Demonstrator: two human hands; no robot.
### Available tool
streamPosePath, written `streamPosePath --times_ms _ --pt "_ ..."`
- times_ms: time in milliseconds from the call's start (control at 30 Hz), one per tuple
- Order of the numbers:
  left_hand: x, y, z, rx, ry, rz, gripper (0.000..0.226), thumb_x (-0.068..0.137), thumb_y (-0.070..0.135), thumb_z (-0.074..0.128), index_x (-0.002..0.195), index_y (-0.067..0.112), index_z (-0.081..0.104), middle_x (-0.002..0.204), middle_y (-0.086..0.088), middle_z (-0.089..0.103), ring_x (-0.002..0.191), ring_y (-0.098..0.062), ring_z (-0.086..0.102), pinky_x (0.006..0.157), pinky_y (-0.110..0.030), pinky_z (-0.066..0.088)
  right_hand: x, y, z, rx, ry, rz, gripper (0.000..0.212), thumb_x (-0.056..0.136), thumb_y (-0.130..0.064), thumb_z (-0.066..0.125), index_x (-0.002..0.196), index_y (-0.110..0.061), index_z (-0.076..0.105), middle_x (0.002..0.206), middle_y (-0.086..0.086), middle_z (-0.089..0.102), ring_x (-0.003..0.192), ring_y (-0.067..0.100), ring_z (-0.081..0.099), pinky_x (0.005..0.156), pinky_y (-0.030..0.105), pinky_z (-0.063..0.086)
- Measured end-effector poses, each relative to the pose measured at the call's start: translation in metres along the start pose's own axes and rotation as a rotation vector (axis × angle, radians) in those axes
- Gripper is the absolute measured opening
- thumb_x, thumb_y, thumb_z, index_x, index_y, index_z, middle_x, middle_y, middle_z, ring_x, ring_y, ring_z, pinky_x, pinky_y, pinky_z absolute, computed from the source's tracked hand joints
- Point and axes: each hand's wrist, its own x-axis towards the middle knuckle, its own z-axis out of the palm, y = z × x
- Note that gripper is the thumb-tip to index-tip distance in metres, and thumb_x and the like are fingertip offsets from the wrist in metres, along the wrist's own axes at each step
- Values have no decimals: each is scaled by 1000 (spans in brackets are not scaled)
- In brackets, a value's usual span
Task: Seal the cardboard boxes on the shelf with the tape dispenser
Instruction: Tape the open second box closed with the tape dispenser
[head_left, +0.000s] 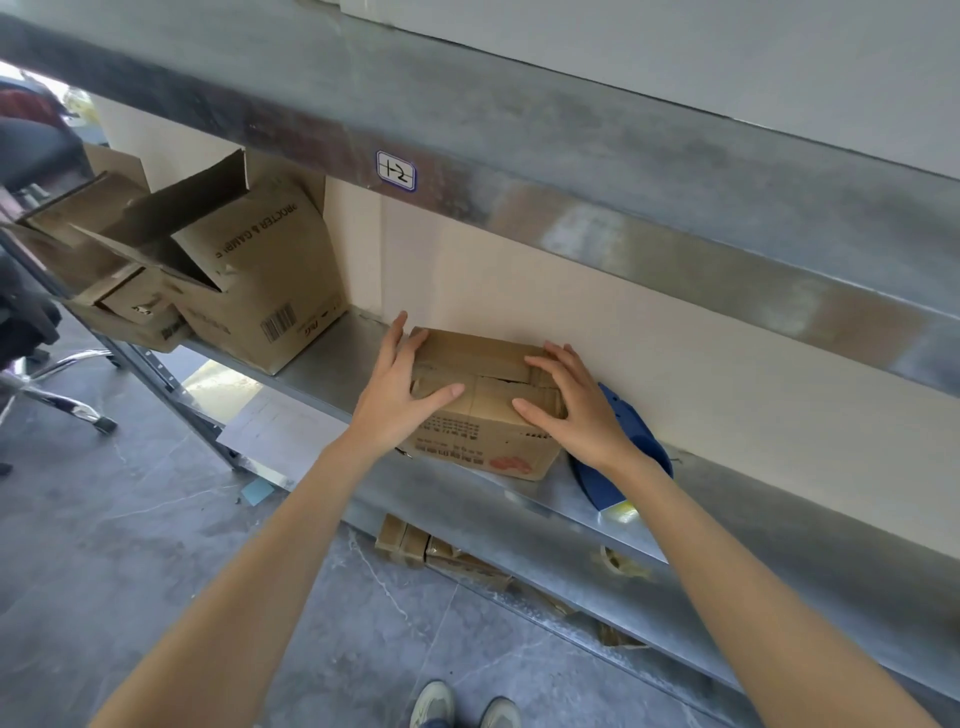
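Right of the small box (483, 410), the blue tape dispenser (636, 428) is half hidden behind the right hand (576, 405). Print on the box's front is too small to read.

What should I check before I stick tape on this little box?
1. Flaps of the little box down: ok, the left hand and right hand press them flat.
2. Flap edges meeting: not ok, a ragged crack shows.
3. Reach to the tape dispenser: ok, it lies on the shelf beside the right hand.
4. A free hand: not ok, both are on the box.
5. Tape left on it: cannot tell.
6. The big box on the left: not ok, flaps open.
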Motion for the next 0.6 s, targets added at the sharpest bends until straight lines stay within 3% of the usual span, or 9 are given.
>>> streamPosePath --times_ms 67,200,367,500,600 --pt "-8 -1 -1 -8 14 33 84 81 62 69 150 26 37 162 18 5 148 -7 16 108 -31 33 -1 2 -4 -15 21 9 58 91 -52 62 144 -37 42 162 -12 18 152 8 1 122 44 18" --pt "-27 -2 2 24 105 70 77 79 69 65 140 24 51 151 10 27 136 1 23 106 -27 33 -6 3 -9 79 8 14 51 92 -44 65 139 -31 49 156 -13 24 141 5 26 114 43 37" --pt "-29 -3 -1 47 168 57 60 85 55 66 135 23 57 144 5 35 127 -3 28 99 -28 35 -20 4 -15 65 34 -7 40 91 -40 68 130 -30 60 148 -12 35 132 0 34 113 32 33" --pt "-23 -7 -7 102 222 44 43 91 44 67 126 20 63 136 2 46 126 -17 36 101 -36 41 -36 4 -10 26 40 -59 38 88 -47 69 124 -37 62 135 -14 38 128 2 38 104 22 32" --pt "-21 -5 -6 118 250 39 40 91 39 69 124 19 64 133 1 50 124 -21 39 102 -39 42 -41 3 -3 26 80 -72 41 88 -46 70 125 -31 63 134 -11 40 127 4 39 100 18 30"
